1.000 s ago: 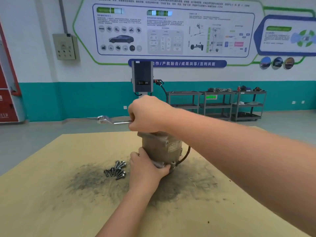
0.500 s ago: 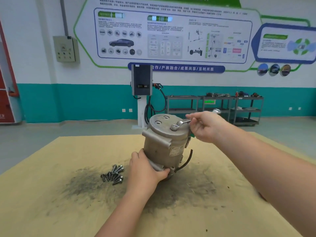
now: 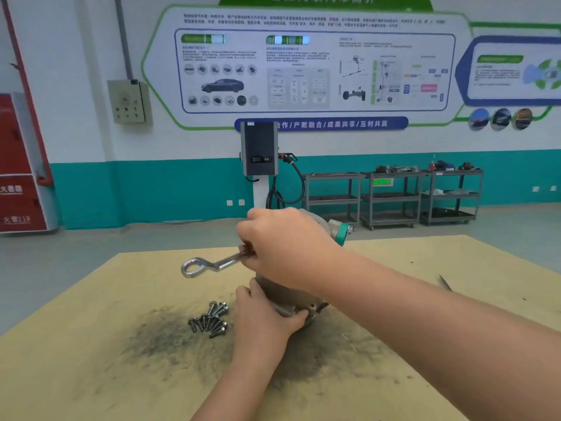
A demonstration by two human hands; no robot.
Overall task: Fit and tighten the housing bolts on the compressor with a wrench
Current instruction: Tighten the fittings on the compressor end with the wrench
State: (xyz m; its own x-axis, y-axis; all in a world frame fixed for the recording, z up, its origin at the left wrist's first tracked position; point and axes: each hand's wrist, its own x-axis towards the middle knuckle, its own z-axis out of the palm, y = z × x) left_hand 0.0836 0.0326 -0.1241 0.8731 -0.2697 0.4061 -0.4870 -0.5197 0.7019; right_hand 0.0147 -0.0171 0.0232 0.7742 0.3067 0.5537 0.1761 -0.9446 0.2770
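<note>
The compressor (image 3: 291, 296), probably heavy rigid metal, stands on the tabletop (image 3: 91, 344); left hand (image 3: 264, 320) grips its base (the best hold), right hand (image 3: 285, 247) grips the ring wrench (image 3: 212, 264).

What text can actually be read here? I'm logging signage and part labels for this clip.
"合作/产教融合/成果共享/互利共赢": blue banner under the wall poster.
Poster headings and small print: too blurred.
Red cabinet: white characters, blurred, unreadable.
Green sign on the shelving: unreadable.
Compressor: no label visible, hidden by hands.
</note>
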